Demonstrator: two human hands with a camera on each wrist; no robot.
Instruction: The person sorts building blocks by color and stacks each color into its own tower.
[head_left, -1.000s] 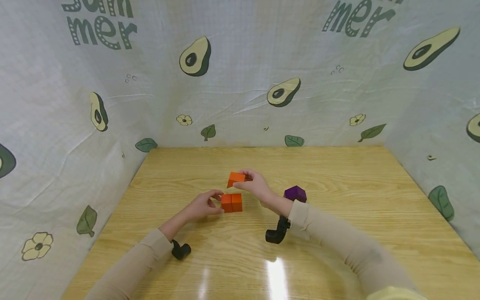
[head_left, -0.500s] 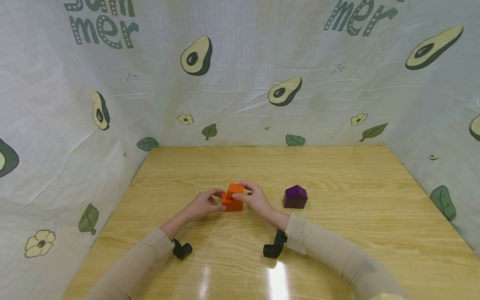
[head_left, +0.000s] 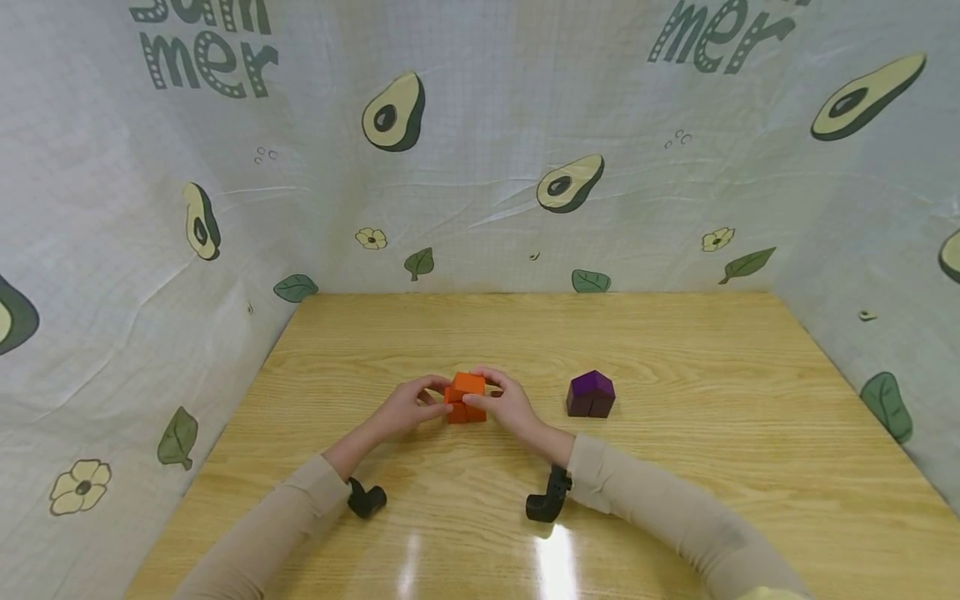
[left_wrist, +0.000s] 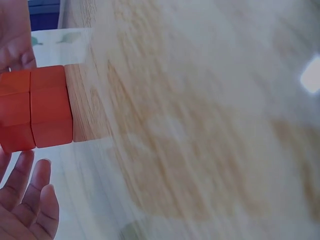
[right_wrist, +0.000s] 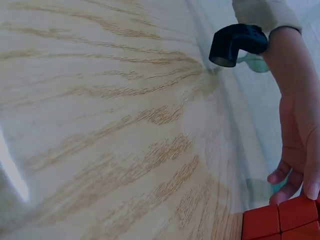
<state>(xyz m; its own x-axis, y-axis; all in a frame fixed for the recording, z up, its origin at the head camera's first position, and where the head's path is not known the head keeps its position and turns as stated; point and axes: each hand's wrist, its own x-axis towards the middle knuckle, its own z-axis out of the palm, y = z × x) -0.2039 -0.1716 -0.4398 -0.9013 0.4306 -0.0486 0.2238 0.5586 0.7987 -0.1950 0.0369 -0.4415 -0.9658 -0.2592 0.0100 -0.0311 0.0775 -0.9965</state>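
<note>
Two small orange blocks (head_left: 467, 414) stand side by side on the wooden table in the head view. On top of them sits an upper orange block (head_left: 469, 383), slightly askew. My right hand (head_left: 513, 408) pinches that upper block between thumb and fingers from the right. From the left, my left hand (head_left: 401, 408) holds the stack's side, thumb in front and fingers behind. The right wrist view shows the left hand (right_wrist: 300, 135) with its thumb against the orange stack (right_wrist: 262, 222). In the left wrist view the orange stack (left_wrist: 37, 107) appears between fingers of both hands.
A purple house-shaped stack (head_left: 591, 394) stands on the table to the right of my right hand. Black wrist cameras (head_left: 547, 497) hang below both wrists. A patterned curtain (head_left: 480, 208) encloses the wooden table (head_left: 675, 358) at the back and sides.
My right hand has lowered the upper orange block from behind and above onto the two lower blocks. The left hand has stayed beside them, nearly still.
</note>
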